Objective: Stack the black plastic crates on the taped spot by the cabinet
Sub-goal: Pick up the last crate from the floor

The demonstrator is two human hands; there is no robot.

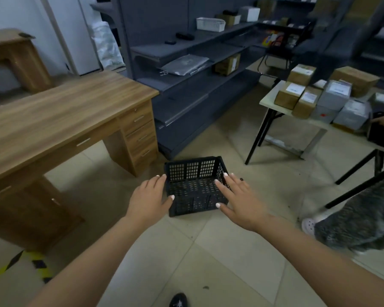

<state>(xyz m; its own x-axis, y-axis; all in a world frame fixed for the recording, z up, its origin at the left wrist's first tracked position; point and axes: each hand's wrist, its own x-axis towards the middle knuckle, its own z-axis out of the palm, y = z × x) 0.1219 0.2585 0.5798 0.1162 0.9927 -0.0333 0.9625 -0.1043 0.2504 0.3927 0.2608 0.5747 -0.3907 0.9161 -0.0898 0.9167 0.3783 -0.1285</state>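
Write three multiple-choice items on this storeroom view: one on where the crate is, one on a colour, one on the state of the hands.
1. The black crate sits
A. on the floor
B. on the wooden desk
C. on a shelf

2. The floor tape at lower left is
A. red and white
B. yellow and black
C. plain blue

3. The left hand and right hand are
A. clenched in fists
B. carrying boxes
C. open, fingers spread, at the crate's two sides

Answers: 1 A, it rests on the tiles beside the wooden desk; 2 B, striped yellow and black; 3 C, both hands are open and empty.

text: none legible | labels on boxes (294, 90): too blurred to read
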